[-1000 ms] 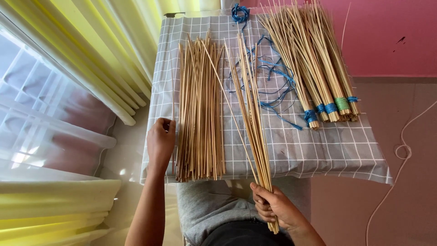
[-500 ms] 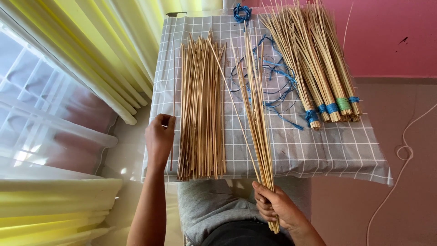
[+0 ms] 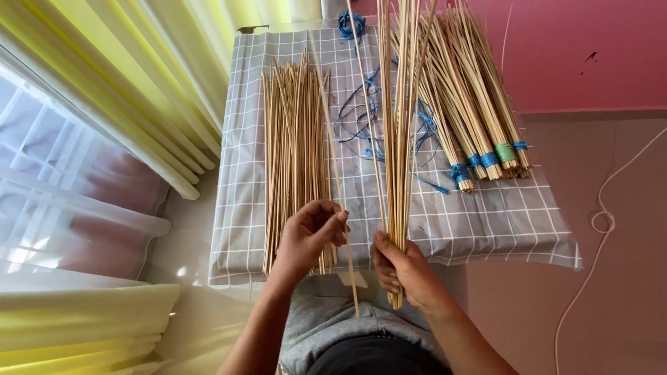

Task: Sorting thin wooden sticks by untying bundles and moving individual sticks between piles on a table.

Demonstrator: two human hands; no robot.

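Observation:
My right hand [image 3: 405, 269] grips the lower end of a bunch of thin bamboo sticks [image 3: 401, 125], held almost upright over the grey checked cloth [image 3: 486, 222]. My left hand [image 3: 310, 236] pinches a single stick [image 3: 338, 194] that slants across the front edge of the table. A loose pile of sticks [image 3: 293, 153] lies flat on the cloth just beyond my left hand. Tied bundles of sticks [image 3: 472, 118] with blue and green bindings lie at the right of the cloth.
Loose blue string [image 3: 361, 125] lies between the pile and the bundles, with a blue coil [image 3: 351, 24] at the far edge. Yellow and white curtains [image 3: 104, 104] hang at the left. A white cord [image 3: 601, 229] trails on the pink floor at the right.
My right hand has raised its bunch from slanting on the cloth to nearly upright. My left hand has left the table's left edge and taken hold of a single stick.

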